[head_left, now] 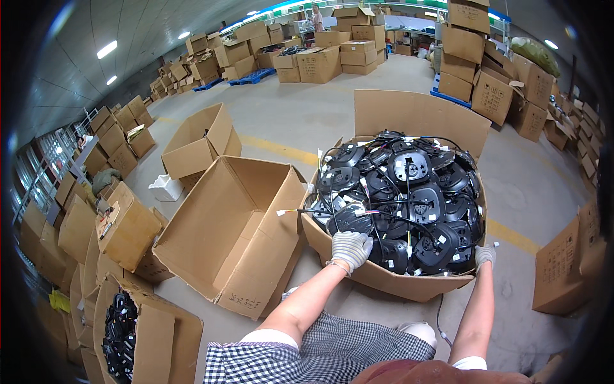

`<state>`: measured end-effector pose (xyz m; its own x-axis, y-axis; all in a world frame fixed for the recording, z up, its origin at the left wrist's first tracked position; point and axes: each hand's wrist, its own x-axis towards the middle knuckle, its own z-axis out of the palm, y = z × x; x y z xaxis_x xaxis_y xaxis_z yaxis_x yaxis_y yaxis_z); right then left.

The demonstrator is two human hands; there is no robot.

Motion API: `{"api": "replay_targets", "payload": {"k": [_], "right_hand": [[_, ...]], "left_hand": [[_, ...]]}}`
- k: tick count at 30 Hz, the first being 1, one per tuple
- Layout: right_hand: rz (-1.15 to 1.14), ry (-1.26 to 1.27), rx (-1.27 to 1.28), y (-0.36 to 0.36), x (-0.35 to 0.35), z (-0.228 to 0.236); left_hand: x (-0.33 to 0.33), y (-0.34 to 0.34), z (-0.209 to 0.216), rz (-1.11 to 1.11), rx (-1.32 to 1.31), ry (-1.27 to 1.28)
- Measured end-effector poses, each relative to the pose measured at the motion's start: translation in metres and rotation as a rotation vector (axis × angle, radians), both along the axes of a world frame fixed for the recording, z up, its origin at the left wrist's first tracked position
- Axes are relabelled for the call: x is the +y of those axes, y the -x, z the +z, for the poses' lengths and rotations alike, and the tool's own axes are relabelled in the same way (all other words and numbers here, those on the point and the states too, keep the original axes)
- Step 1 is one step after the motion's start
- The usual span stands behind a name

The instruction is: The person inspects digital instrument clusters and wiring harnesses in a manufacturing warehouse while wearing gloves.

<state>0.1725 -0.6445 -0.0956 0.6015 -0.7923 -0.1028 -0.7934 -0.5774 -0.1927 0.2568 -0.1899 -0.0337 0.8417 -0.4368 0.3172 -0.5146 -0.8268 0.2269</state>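
In front of me stands an open cardboard box (416, 115), heaped with black plastic housings (427, 203) trailing cables and white connectors. My left hand (351, 249), in a striped glove, is closed at the box's near left rim. It lies against a dark ribbed housing (352, 220); its fingertips are partly hidden, so I cannot tell whether rim or housing is gripped. At the near right corner my gloved right hand (486, 256) is closed round the box's edge. A small white connector shows beside its fingers.
An open carton (233, 227) tilts against the full box's left side, with another carton (203, 144) behind it. Lower left, a box (167, 339) holds black parts. A carton (569, 259) stands to the right. Stacked cartons and blue pallets (252, 77) line the back.
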Motion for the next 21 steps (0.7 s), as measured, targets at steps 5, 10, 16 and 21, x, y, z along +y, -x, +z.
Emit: {"api": "replay_targets", "payload": {"k": [5, 10, 16, 21], "right_hand": [[-0.012, -0.003, 0.025, 0.002, -0.003, -0.005], [-0.046, -0.019, 0.004, 0.002, 0.004, 0.001], [-0.023, -0.039, 0.013, 0.003, 0.002, 0.001], [0.029, 0.023, 0.051, 0.0, -0.004, -0.005]], "left_hand": [[-0.002, 0.002, 0.001, -0.006, -0.01, -0.001], [0.001, 0.003, -0.001, -0.009, -0.026, -0.002], [0.0, 0.002, 0.001, -0.006, 0.014, -0.007], [0.0, 0.001, 0.0, -0.01, 0.021, -0.007]]}}
